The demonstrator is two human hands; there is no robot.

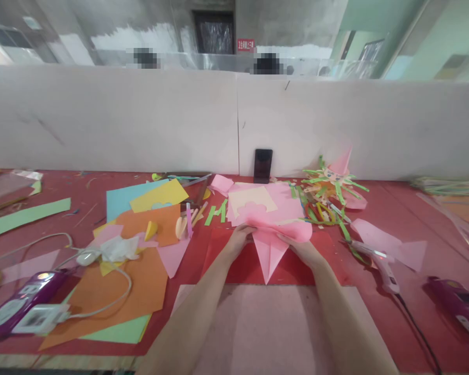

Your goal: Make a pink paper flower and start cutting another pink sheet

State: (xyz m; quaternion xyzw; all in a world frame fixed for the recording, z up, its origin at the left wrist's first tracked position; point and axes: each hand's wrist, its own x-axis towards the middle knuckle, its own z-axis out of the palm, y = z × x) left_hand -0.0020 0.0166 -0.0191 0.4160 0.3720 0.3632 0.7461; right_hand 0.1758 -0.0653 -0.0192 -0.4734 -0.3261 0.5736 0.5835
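A pink paper piece (271,237) folded into a downward-pointing cone lies over a red sheet (222,255) in the middle of the table. My left hand (238,240) pinches its upper left edge with fingers closed. My right hand (303,249) grips its right side, fingers curled on the paper. More pink sheets (266,205) lie just beyond the hands. A large pale pink sheet (273,328) lies under my forearms.
Orange (140,281), blue and yellow paper sheets (160,195) are scattered at left with a white cable and purple devices (27,299). A glue gun (379,263) lies at right, beside green strips and a paper figure (332,182). A black phone (263,165) leans on the white partition.
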